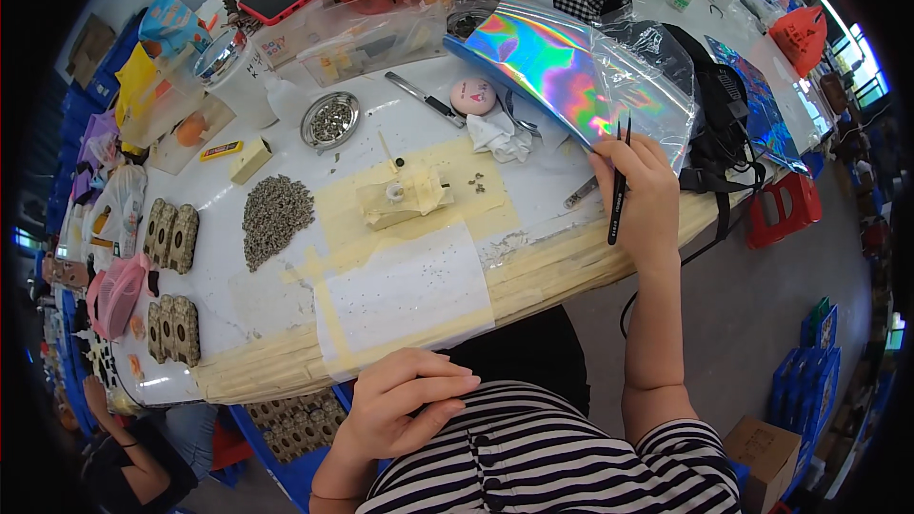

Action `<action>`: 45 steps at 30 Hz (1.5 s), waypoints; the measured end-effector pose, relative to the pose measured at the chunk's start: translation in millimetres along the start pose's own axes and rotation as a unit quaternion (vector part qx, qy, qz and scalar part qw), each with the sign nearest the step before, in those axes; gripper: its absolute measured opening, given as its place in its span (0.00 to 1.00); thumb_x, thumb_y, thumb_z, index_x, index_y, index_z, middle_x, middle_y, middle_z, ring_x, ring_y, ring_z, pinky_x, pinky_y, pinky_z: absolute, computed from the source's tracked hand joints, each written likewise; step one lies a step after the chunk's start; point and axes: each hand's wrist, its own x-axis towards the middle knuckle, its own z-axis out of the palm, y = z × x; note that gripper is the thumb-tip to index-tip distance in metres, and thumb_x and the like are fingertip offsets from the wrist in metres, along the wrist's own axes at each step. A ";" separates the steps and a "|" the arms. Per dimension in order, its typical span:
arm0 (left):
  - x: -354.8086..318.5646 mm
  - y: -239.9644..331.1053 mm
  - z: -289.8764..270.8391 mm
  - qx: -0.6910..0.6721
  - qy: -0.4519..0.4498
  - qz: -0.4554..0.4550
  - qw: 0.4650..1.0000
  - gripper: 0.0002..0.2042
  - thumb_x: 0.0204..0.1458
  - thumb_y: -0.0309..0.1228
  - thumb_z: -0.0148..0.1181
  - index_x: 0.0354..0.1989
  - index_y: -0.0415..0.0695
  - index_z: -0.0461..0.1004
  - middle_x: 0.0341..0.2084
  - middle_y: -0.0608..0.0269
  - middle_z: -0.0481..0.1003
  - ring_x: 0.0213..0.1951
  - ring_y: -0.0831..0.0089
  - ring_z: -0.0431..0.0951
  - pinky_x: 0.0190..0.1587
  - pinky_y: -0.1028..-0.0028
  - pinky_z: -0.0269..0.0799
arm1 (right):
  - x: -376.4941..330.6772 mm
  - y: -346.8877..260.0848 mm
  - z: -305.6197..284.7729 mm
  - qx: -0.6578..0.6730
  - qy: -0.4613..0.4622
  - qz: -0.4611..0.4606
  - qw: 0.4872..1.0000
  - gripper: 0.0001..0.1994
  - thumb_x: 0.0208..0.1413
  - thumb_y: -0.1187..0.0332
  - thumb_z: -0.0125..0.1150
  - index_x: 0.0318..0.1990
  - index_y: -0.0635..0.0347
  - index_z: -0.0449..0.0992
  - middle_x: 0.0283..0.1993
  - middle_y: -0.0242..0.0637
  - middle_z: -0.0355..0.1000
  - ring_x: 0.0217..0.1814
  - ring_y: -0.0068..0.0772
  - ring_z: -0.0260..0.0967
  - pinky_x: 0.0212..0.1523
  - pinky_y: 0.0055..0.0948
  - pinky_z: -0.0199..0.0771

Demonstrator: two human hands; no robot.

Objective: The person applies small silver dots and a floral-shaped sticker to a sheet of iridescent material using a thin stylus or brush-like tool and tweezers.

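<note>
My right hand [645, 181] grips black tweezers [619, 192] with their tips pointing up. Its fingers are at the lower edge of a shiny holographic pouch [543, 57]; whether they also grip the pouch cannot be told. My left hand [405, 400] is above my lap, in front of the table edge. Its fingers are loosely bent, with the thumb apart from them, and nothing shows in it. On the table ahead stands a small block wrapped in yellowish tape [405, 198], with a little white ring on top. A white paper sheet [409, 286] dotted with tiny bits lies nearer me.
Left of the block are a pile of small grey pieces [276, 219], a round metal dish [330, 122] and patterned oblong cases [173, 236]. Behind lie a metal-bladed tool [426, 98] and a pink round container [473, 96]. Black straps [728, 176] hang at right. A co-worker's hand [95, 395] shows lower left.
</note>
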 end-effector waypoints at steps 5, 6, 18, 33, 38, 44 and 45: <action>-2.9 0.1 -1.1 -0.007 0.001 -0.010 1.000 0.08 0.50 0.26 0.65 0.37 0.39 0.81 0.34 0.55 0.80 0.37 0.63 0.81 0.45 0.67 0.77 | 6.4 6.9 -13.2 0.030 0.066 0.064 0.995 0.06 0.53 0.75 0.66 0.37 0.65 0.77 0.32 0.43 0.75 0.33 0.39 0.74 0.35 0.30 0.72; -3.1 -0.7 -1.2 -0.015 0.004 -0.010 1.000 0.08 0.49 0.25 0.65 0.38 0.39 0.81 0.34 0.55 0.80 0.37 0.63 0.81 0.44 0.68 0.77 | 9.2 11.0 -18.5 0.030 0.083 0.061 0.994 0.05 0.54 0.75 0.65 0.37 0.66 0.77 0.31 0.43 0.75 0.31 0.38 0.74 0.34 0.28 0.72; -1.6 -4.4 4.1 -0.067 0.024 -0.027 0.997 0.06 0.51 0.22 0.63 0.37 0.36 0.81 0.34 0.51 0.80 0.37 0.63 0.81 0.40 0.72 0.76 | 5.7 67.8 -75.5 0.212 0.158 0.205 0.942 0.07 0.62 0.69 0.61 0.43 0.64 0.78 0.35 0.23 0.71 0.37 0.12 0.63 0.40 0.14 0.63; -8.2 -10.4 9.4 -0.145 0.035 -0.090 0.985 0.08 0.50 0.18 0.61 0.38 0.37 0.80 0.35 0.53 0.80 0.37 0.67 0.80 0.41 0.74 0.73 | 3.2 76.2 -93.8 0.515 0.179 0.287 0.787 0.07 0.57 0.69 0.63 0.37 0.63 0.75 0.36 0.30 0.73 0.38 0.20 0.70 0.44 0.20 0.71; -8.1 -7.8 13.2 -0.168 0.034 -0.102 0.980 0.07 0.51 0.18 0.60 0.38 0.36 0.80 0.35 0.53 0.80 0.38 0.67 0.79 0.42 0.74 0.73 | 22.6 89.1 -105.6 0.586 0.103 0.208 0.776 0.07 0.55 0.68 0.64 0.34 0.62 0.73 0.34 0.29 0.72 0.36 0.20 0.69 0.43 0.20 0.70; -13.0 -12.2 15.6 -0.224 0.032 -0.118 0.967 0.07 0.56 0.23 0.58 0.40 0.35 0.79 0.36 0.52 0.79 0.40 0.67 0.78 0.45 0.73 0.72 | 31.3 93.8 -112.6 0.637 -0.001 0.142 0.758 0.08 0.54 0.68 0.64 0.31 0.61 0.71 0.32 0.29 0.70 0.34 0.21 0.67 0.42 0.20 0.70; -12.5 -14.4 16.5 -0.247 0.037 -0.113 0.962 0.09 0.58 0.26 0.56 0.42 0.34 0.78 0.37 0.52 0.79 0.41 0.67 0.78 0.46 0.72 0.72 | 32.9 94.2 -112.9 0.642 -0.017 0.132 0.755 0.08 0.53 0.68 0.64 0.30 0.61 0.71 0.32 0.29 0.70 0.33 0.21 0.67 0.42 0.20 0.70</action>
